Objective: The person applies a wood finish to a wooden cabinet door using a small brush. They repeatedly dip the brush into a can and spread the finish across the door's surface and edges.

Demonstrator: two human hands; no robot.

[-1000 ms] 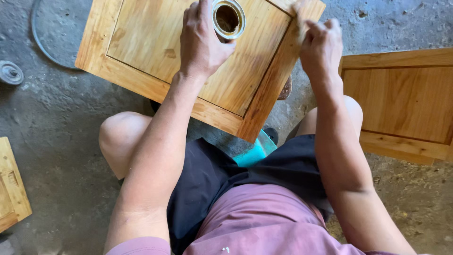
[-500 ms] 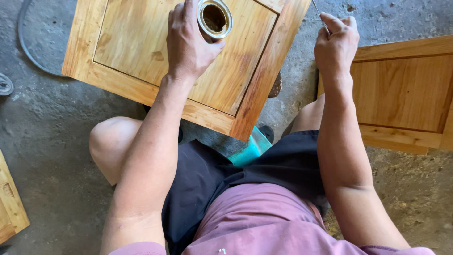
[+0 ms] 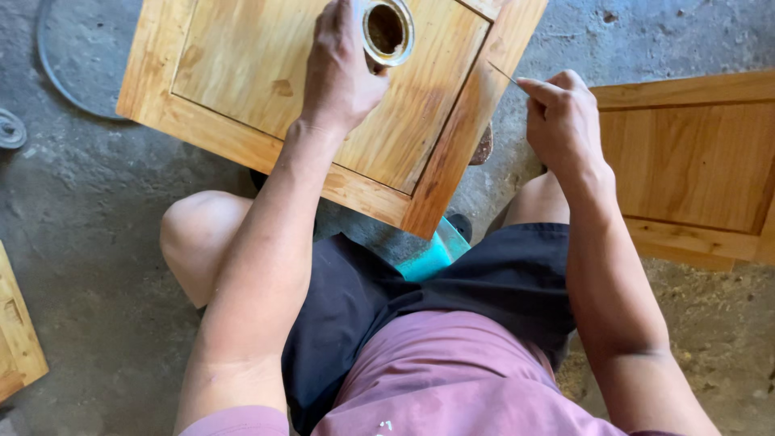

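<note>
Over the square varnished wooden cabinet door (image 3: 266, 89), the left hand (image 3: 343, 73) grips a small round open metal tin (image 3: 387, 31); the right hand (image 3: 561, 121) pinches what appears to be a thin metal tool (image 3: 504, 74).

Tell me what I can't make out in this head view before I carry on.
- Small tin: contents too dark; side hidden by the left hand.
- Thin tool in the right hand: grip hidden by the fingers.
- Wooden panel: top cut off by the frame edge.
- Teal object: mostly under the panel.

Left hand (image 3: 343, 77) grips a small open tin (image 3: 387, 31) over a wooden panel (image 3: 242, 73); right hand (image 3: 565, 125) pinches a thin blade (image 3: 504, 74)
</note>
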